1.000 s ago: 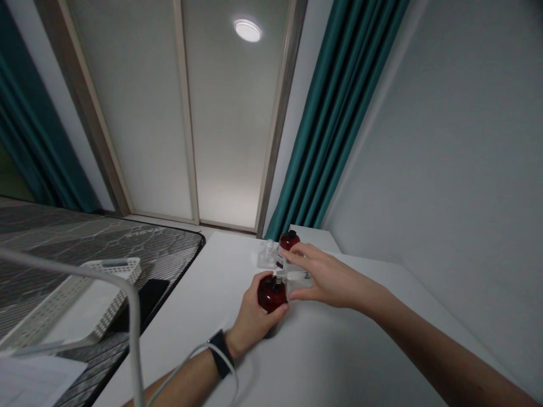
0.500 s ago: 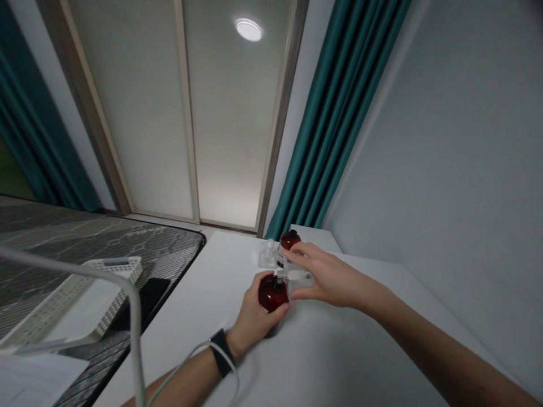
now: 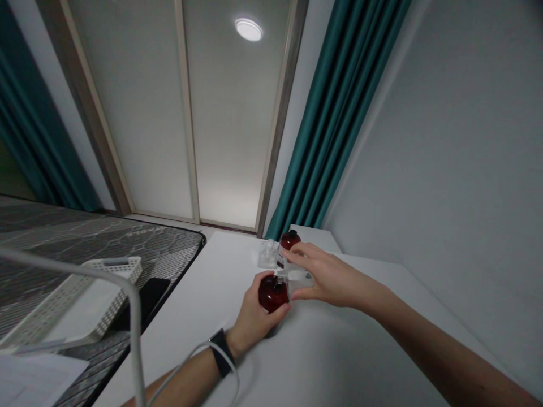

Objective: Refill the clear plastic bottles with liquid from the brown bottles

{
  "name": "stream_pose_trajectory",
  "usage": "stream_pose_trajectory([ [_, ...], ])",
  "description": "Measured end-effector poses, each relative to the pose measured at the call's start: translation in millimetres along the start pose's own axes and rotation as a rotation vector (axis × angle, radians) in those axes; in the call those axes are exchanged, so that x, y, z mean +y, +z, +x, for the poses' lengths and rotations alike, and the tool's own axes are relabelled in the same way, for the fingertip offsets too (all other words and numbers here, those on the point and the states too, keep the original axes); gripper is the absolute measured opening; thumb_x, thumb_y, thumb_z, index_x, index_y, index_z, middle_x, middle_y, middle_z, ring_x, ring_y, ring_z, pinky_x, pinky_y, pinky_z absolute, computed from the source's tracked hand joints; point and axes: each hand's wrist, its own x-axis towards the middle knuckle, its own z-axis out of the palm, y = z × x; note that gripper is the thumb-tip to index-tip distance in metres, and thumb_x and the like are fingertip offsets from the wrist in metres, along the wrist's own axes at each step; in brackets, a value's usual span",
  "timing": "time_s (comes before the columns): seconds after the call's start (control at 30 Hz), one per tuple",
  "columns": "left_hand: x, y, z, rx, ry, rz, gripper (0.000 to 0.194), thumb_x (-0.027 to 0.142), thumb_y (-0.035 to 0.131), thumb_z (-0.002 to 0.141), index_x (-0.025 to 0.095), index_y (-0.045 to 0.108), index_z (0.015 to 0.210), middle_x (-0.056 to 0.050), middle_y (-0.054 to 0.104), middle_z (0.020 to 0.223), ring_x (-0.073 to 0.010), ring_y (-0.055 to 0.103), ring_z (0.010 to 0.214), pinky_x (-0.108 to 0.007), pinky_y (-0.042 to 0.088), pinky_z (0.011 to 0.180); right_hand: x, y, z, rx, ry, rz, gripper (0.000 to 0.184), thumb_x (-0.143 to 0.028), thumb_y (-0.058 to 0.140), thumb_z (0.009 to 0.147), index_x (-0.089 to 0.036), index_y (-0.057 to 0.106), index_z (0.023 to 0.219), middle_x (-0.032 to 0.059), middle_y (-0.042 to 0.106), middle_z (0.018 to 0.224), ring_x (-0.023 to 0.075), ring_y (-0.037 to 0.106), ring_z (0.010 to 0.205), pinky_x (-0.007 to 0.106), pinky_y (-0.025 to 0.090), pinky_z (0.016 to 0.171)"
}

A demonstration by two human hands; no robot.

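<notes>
My left hand (image 3: 255,317) is wrapped around a round dark red plastic bottle (image 3: 272,294) and holds it near the middle of the white table. My right hand (image 3: 324,275) grips a clear plastic pump head (image 3: 299,281) just above and to the right of that bottle, with a white tube reaching toward the bottle's top. Behind my right fingers stands a second dark red bottle (image 3: 290,240) with a dark cap, its lower part hidden. Left of it stands a clear plastic piece (image 3: 268,254).
The white table (image 3: 203,316) ends at a grey patterned mattress (image 3: 85,243) on the left, where a white perforated tray (image 3: 114,277) and black phone (image 3: 146,297) lie. A white curved rod (image 3: 134,339) crosses the near left. A cable (image 3: 190,356) passes my wrist.
The camera view has shifted very slightly. My hands and the bottles stay in almost the same places.
</notes>
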Motion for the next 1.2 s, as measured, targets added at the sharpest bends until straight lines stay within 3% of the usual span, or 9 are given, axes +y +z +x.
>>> stream_pose_trajectory([
  [1.2, 4.8, -0.9, -1.1, -0.007, -0.017, -0.006, 0.058, 0.023, 0.072, 0.068, 0.019, 0.048, 0.121, -0.008, 0.064, 0.113, -0.0259, 0.063, 0.104, -0.044, 0.05, 0.097, 0.1, -0.9, 0.6, 0.002, -0.028, -0.018, 0.084, -0.04, 0.083, 0.075, -0.023, 0.044, 0.147, 0.0141, 0.057, 0.134, 0.0309, 0.052, 0.124, 0.047, 0.047, 0.104],
])
